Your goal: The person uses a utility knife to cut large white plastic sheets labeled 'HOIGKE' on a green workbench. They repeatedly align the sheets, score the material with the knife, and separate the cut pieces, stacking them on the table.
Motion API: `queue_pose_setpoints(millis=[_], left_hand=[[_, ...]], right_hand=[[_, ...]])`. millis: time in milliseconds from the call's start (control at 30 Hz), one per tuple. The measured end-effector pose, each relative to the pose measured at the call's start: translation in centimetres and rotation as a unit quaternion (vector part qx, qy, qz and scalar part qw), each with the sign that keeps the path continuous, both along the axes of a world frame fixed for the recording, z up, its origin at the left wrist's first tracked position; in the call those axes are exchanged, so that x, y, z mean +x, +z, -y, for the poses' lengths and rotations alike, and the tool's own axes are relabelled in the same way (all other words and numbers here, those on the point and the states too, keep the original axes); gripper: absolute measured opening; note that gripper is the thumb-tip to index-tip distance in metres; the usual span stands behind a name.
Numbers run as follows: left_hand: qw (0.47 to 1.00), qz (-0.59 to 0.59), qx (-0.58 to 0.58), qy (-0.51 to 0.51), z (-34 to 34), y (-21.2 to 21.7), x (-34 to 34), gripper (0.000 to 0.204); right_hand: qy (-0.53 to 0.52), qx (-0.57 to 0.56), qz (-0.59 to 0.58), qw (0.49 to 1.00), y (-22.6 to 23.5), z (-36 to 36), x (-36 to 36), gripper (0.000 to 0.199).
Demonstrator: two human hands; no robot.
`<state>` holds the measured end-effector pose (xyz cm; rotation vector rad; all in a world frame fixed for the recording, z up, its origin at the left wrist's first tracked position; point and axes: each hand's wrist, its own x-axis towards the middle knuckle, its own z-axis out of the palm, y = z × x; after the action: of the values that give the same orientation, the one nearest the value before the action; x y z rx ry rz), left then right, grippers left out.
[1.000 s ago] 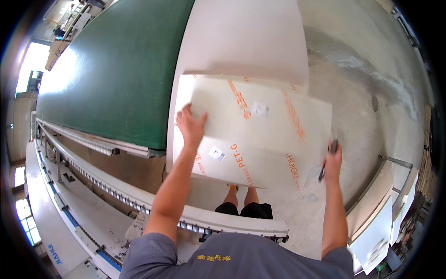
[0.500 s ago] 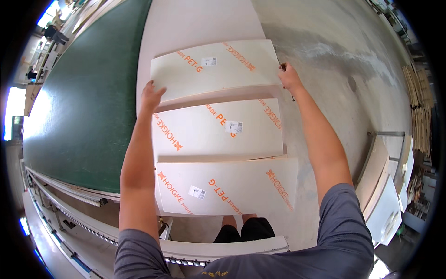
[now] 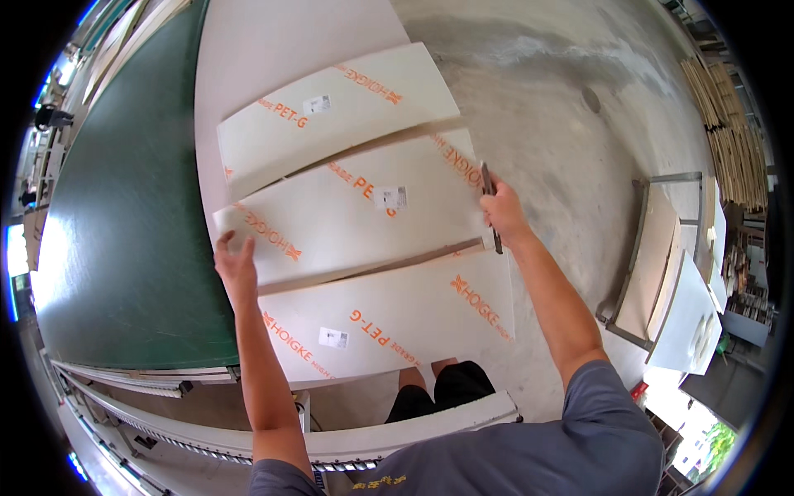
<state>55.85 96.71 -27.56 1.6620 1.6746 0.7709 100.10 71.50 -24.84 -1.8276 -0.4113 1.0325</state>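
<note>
Both forearms reached forward, left hand point(image 3: 237, 269) at the left end of the middle panel point(image 3: 322, 223), right hand point(image 3: 506, 213) at its right end. Left thumb and index spread; whether the edge is pinched can't be told. Right fingers curled round a slim dark tool point(image 3: 486, 180), held lengthwise along that panel's right edge. Far panel point(image 3: 347, 106) is laid beyond both hands' fingers, front panel point(image 3: 393, 302) on the body side of them; all three white, orange-printed, one label each. Metal frame point(image 3: 676, 178) right of the right fingers, well apart; tan board point(image 3: 649, 260) and white sheet point(image 3: 685, 326) leaned in it. Pale surface point(image 3: 289, 41) seen past the far panel, green table point(image 3: 124, 240) left of the left fingers. Concrete floor point(image 3: 554, 124) to the right; wooden strips point(image 3: 732, 145) stacked farther out.
</note>
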Motion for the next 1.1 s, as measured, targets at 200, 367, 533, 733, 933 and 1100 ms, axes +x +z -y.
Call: queue_pose_setpoints(millis=[200,367,533,733,933,1100], left_hand=[[0.996,0.086,0.001,0.027,5.7,5.3,-1.7,0.050],[0.992,0.112,0.055,0.013,6.4,6.4,-0.9,0.045],[0.989,0.077,0.123,0.016,7.7,12.5,-0.3,0.043],[0.998,0.006,-0.029,-0.050,17.8,11.5,-2.9,0.042],[0.977,-0.177,-0.091,-0.077,25.9,5.8,-5.1,0.054],[0.980,-0.175,-0.096,0.020,26.7,3.1,-7.1,0.082]], right_hand=[[-0.034,0.062,-0.036,0.997,6.2,5.3,-2.7,0.073],[-0.070,0.163,-0.037,0.984,6.3,6.5,-3.9,0.076],[-0.103,0.218,0.018,0.970,9.6,6.8,-3.9,0.076],[-0.110,0.015,0.011,0.994,10.7,16.1,-3.5,0.077],[-0.047,-0.133,0.032,0.990,4.9,20.8,-6.3,0.082],[-0.036,-0.109,-0.066,0.991,3.8,20.8,-7.9,0.082]])
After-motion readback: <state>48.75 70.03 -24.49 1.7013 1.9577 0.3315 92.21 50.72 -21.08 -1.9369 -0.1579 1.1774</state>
